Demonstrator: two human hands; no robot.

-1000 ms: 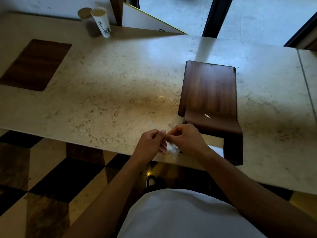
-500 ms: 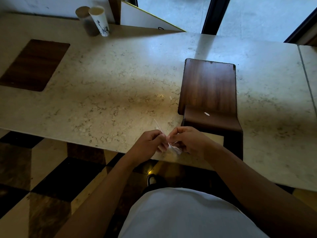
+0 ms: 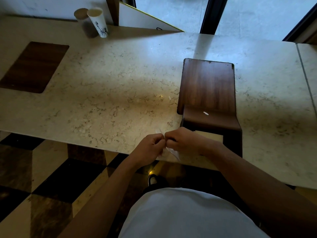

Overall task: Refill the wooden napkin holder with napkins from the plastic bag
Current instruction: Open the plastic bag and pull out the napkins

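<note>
While both hands meet at the near edge of the counter, a thin, clear plastic bag is pinched between them, only a crumpled sliver of it showing. The left hand is curled nearly closed, fingertips gripping the film; the right hand is likewise closed in a pinch on the same film, knuckles touching the left. Whether napkins are inside the bag cannot be told.

Just right of the hands stands the dark brown wooden napkin holder, a curved box with a long flat top. Its near opening shows a pale stack or base inside. A small white scrap lies on its top.

The holder rests on a beige marble counter. Far left, a dark wooden rectangle is set into the stone, and two paper cups stand at the far edge. Below is a checkered floor.

The step appears to be opening the bag. Pulling the film apart gently and evenly, close to the seam, should keep it from tearing suddenly and spilling napkins off the near edge.
</note>
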